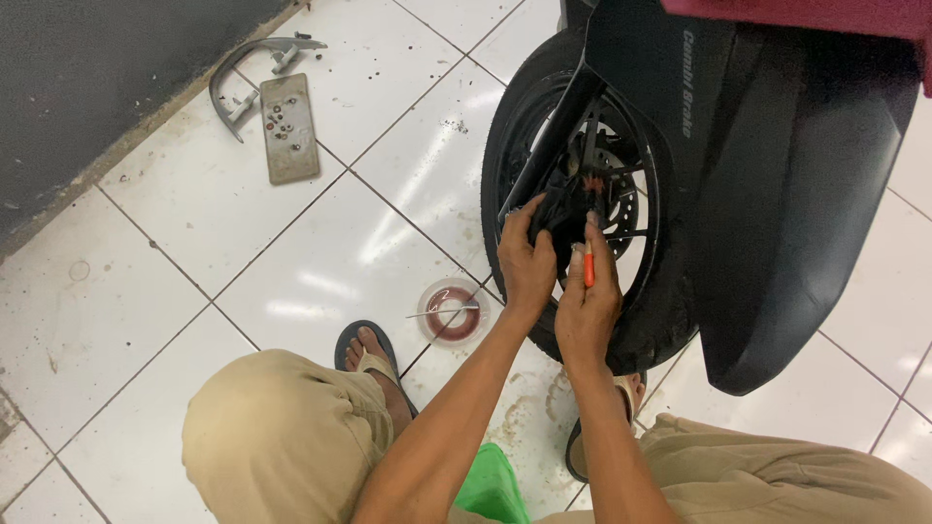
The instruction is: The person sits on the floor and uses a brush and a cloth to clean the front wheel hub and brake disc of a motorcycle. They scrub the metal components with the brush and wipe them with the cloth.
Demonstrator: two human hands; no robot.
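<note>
Head view: black brake caliper (566,209), grimy.

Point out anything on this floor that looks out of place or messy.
A grey curved bracket and a flat plate holding loose screws lie by the wall, apart from the wheel. Dark specks and smears mark the white tiles, thickest near the small clear dish beside the left hand.

Motorbike repair shop, as shown by a scooter wheel (582,194) being worked on w/ removed parts (277,107) and a small dish (452,311) laid on tiled floor (291,252).
</note>
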